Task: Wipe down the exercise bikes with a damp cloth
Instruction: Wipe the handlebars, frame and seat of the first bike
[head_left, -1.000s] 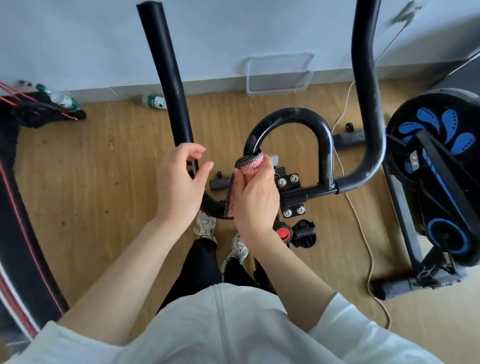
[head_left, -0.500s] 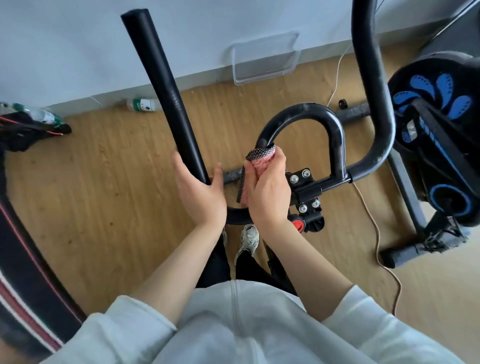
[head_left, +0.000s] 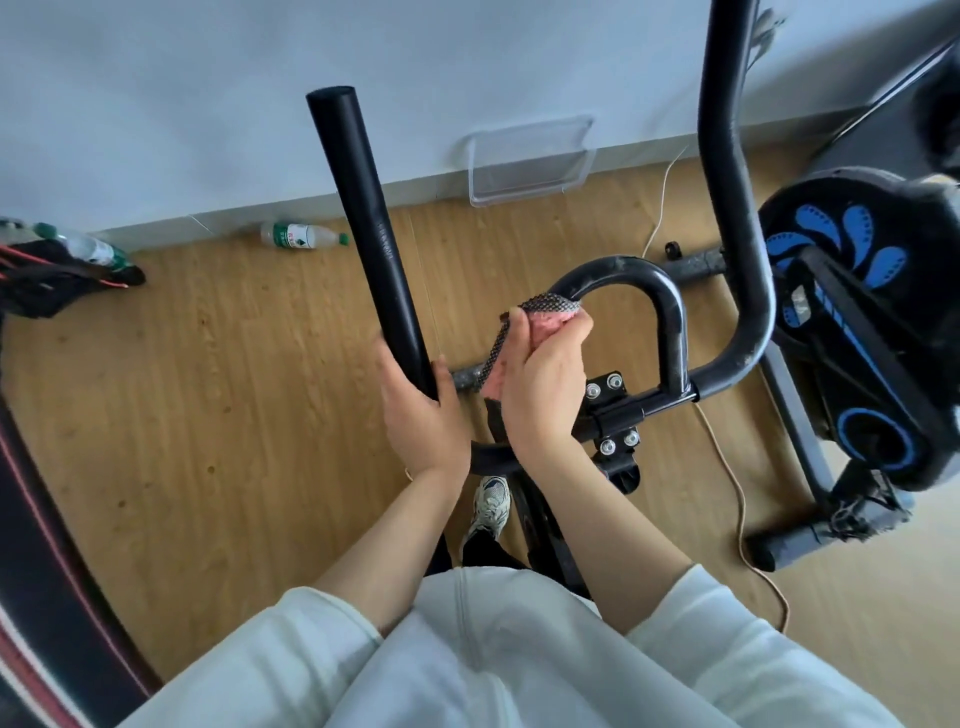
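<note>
Light wooden floorboards (head_left: 208, 415) run beneath everything up to a pale wall (head_left: 208, 104). Nearest the camera are the person's white sleeves (head_left: 291, 639), with both bare forearms reaching forward above a grey-and-white sneaker (head_left: 488, 506). The left hand (head_left: 421, 415) grips the lower end of a thick black padded handlebar tube (head_left: 363, 234), fingers wrapped behind it and thumb on the near side. The tube rises tilted toward the wall.

Just beside it, the right hand (head_left: 540, 384) holds a bunched pink cloth with a black mesh edge (head_left: 545, 312). Its fingers are curled round the cloth and press it against the left leg of the exercise bike's black U-shaped metal loop bar (head_left: 670, 312). A strip of the mesh edge hangs down along the hand's left side.

Right of that hand, a black clamp with four silver bolts (head_left: 608, 410) joins the bars. Farther right a curved black handlebar (head_left: 727, 182) sweeps upward, and beyond it stands a black flywheel housing with blue petal marks (head_left: 841, 249). A beige cord (head_left: 727, 467) trails across the boards. Against the wall lie a clear plastic bottle with a green cap (head_left: 301, 236) and a transparent plastic tray (head_left: 530, 161).
</note>
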